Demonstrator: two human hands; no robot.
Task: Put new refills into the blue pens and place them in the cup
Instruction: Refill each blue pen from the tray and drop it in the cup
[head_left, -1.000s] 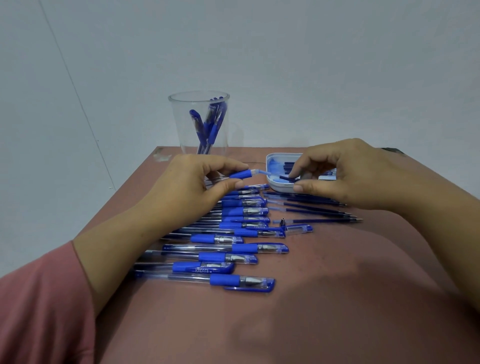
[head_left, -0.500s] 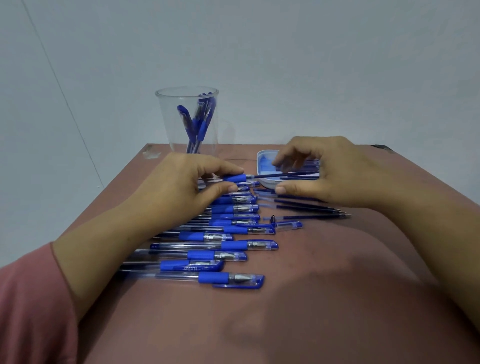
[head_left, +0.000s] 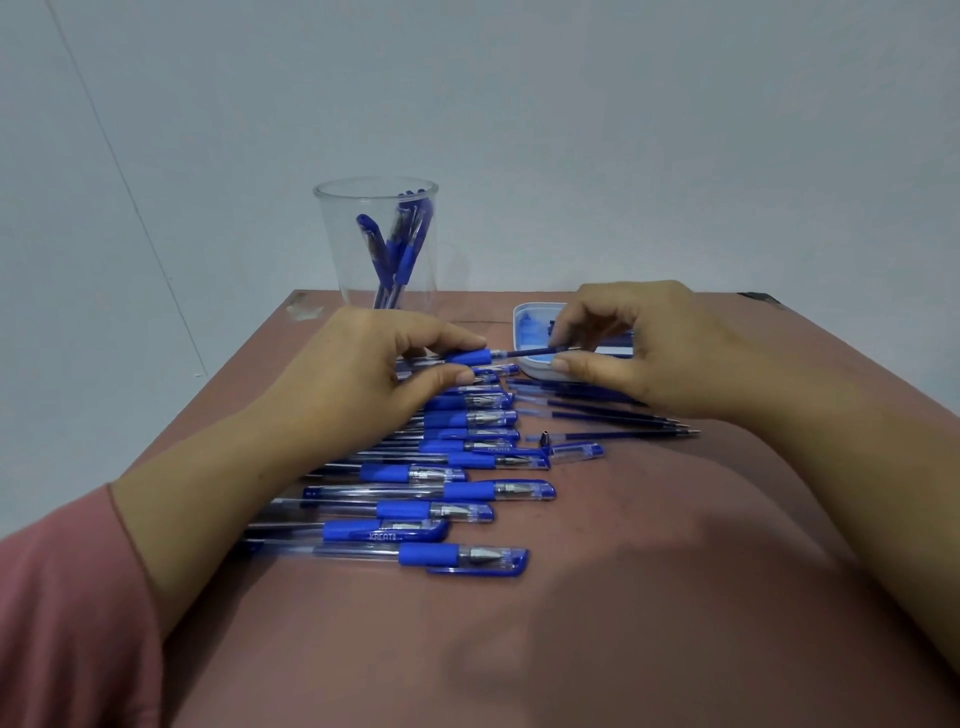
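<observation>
A pink sleeve sits at the near left edge of the brown table. A row of blue pens lies side by side, long axes running left to right, capped tips pointing right. Just right of the row's far part, loose refills lie the same way, tips to the right.

Above the row's far end, the left hand curls its fingers and pinches a held pen at its blue grip between thumb and forefinger. This pen lies crosswise, its front end pointing right. The right hand pinches a thin dark refill between thumb and forefinger, the other fingers curled. The refill is in line with the pen, and its left end meets the pen's front.

Behind sits a white tray. Farthest back, a clear cup holds upright finished pens.
</observation>
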